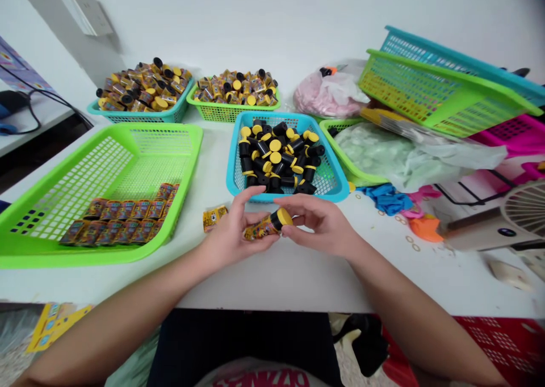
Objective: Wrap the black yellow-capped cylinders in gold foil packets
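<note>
My left hand [232, 234] is closed around a printed yellow sleeve [259, 228], held over the table's front part. A small black canister with a yellow cap [283, 218] sticks out of the sleeve's right end. On that cap end, the thumb and fingers of my right hand [319, 222] are closed in a pinch. Beside my left hand, flat on the table, lies a small stack of printed sleeves [214, 218]. Just beyond both hands stands a blue basket [235, 174] with many black canisters with yellow caps [275, 157].
To the left, a large green basket [106, 256] holds rows of printed sleeves [123, 222]. Wrapped canisters fill a blue basket [179, 112] and a green basket [221, 113] at the back. On the right are stacked baskets [443, 89], plastic bags [383, 151] and a fan [481, 228].
</note>
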Motion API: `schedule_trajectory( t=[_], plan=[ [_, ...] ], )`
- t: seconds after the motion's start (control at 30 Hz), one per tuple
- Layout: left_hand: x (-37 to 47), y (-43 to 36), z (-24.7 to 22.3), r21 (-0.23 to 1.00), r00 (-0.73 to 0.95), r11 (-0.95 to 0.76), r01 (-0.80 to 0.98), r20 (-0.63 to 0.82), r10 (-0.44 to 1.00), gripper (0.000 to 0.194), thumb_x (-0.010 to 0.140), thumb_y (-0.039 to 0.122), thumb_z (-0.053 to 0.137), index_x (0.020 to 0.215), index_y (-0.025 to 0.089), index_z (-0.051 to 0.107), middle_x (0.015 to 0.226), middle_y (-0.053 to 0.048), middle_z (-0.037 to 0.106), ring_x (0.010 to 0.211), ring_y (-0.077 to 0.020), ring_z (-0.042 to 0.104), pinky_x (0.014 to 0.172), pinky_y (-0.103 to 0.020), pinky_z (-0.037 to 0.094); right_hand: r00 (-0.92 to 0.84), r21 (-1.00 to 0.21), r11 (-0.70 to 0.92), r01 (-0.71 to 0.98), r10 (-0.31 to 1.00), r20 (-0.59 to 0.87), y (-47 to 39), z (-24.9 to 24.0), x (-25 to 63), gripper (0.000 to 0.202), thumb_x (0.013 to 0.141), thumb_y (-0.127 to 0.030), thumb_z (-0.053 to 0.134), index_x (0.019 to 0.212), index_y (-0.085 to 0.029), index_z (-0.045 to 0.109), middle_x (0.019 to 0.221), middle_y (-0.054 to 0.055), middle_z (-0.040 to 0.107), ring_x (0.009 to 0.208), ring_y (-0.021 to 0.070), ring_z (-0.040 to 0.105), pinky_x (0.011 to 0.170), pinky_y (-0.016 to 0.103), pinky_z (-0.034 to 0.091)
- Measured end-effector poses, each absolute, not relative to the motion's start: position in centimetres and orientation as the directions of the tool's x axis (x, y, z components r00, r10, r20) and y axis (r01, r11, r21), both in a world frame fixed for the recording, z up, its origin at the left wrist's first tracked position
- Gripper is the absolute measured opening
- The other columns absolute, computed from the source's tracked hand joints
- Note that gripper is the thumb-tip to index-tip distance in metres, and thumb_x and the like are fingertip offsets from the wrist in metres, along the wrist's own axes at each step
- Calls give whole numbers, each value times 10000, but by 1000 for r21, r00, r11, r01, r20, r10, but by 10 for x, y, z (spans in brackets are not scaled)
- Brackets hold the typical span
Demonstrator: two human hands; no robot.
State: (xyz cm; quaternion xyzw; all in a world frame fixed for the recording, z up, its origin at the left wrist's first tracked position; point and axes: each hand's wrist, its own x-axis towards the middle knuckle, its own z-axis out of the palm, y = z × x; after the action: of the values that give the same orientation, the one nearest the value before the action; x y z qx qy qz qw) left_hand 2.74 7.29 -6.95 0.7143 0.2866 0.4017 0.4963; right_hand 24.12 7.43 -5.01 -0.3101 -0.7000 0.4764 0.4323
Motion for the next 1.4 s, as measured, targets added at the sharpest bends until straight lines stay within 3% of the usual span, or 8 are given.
schedule_trajectory(
  t=[0.2,0.3,0.43,0.63,0.73,0.93,1.23,1.4],
  plan=[
    [24,71,-84,850,472,-476,226,332,817,584,903,302,657,1378,230,324,1137,-112,717,988,-223,730,711,-293,617,-294,-944,172,280,952,86,76,-46,240,302,754,-474,787,794,-184,712,615,3,671,509,147,638,454,253,525],
    [26,72,-82,893,366,-388,227,291,884,759,842,325,733,1439,252,271,1142,-112,718,1043,-255,720,745,-338,631,-160,-814,313,489,950,269,73,-43,241,368,844,-511,685,660,-194,661,501,-10,594,424,128,553,407,256,444],
    [32,74,-67,980,291,-196,-19,193,937,943,777,275,795,1467,286,152,1040,-67,746,909,-219,748,836,-384,610,-275,-505,702,502,683,677,70,-50,234,270,893,-361,652,1139,-251,645,1035,87,706,918,223,692,777,363,595],
    [41,72,-60,974,313,-4,-225,76,947,961,712,182,793,1403,277,132,727,75,701,557,-119,659,564,-228,538,-484,-175,819,546,479,732,70,-78,208,668,881,-257,653,1477,-299,355,1165,124,548,1151,284,567,964,504,528],
    [43,72,-62,964,354,39,-263,59,933,857,676,161,804,1285,278,213,744,97,664,592,-104,646,580,-216,529,-458,-206,850,486,448,768,71,-83,205,665,869,-158,618,1458,-316,351,1128,105,547,1110,265,574,961,503,530],
    [38,70,-63,946,694,171,-274,72,716,515,835,203,687,1093,262,246,781,67,640,709,-103,653,674,-247,520,-404,-557,813,172,573,713,67,-78,210,580,792,-209,715,1300,-299,449,1216,98,572,1185,243,589,957,419,563],
    [43,65,-75,987,358,-163,-1,153,921,670,782,152,684,1249,213,206,732,80,568,652,-109,619,620,-227,472,-576,72,822,565,330,748,59,-71,202,445,874,-137,641,1300,-84,525,1006,136,609,1065,284,572,1066,562,482],
    [46,65,-73,988,362,-151,-38,154,919,637,799,152,654,1246,216,205,695,97,565,584,-91,587,592,-214,447,-477,-111,828,549,420,772,61,-76,200,373,879,-187,599,1241,-174,515,1042,104,591,1072,259,579,1022,538,526]
  ],
)
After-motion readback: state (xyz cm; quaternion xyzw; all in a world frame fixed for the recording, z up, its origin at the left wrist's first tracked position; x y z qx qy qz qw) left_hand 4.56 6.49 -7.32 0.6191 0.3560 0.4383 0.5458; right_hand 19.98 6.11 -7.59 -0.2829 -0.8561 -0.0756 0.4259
